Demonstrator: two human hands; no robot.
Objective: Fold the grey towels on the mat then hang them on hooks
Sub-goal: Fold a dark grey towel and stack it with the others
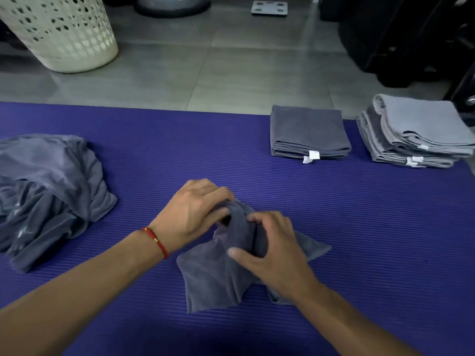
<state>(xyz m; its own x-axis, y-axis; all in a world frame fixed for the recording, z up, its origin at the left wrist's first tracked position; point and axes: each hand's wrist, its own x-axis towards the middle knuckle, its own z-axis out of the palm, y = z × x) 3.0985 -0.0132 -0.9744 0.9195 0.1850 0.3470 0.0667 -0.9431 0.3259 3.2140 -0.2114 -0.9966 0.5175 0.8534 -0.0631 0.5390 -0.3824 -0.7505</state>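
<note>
A crumpled dark grey towel [213, 276] lies in the middle of the purple mat [359, 227]. My left hand [190, 214] grips a raised bunch of it at the top, and my right hand [272, 250] pinches the same bunch from the right, thumb across the cloth. A heap of unfolded grey towels [48, 191] sits on the mat at the left. A folded stack of dark grey towels [308, 132] lies at the mat's far edge. A folded stack of lighter grey towels [416, 132] sits at the far right. No hooks are in view.
A cream perforated laundry basket [59, 32] stands on the grey tiled floor at the back left. A bathroom scale [269, 7] lies on the floor at the back, and dark luggage [411, 37] fills the back right corner.
</note>
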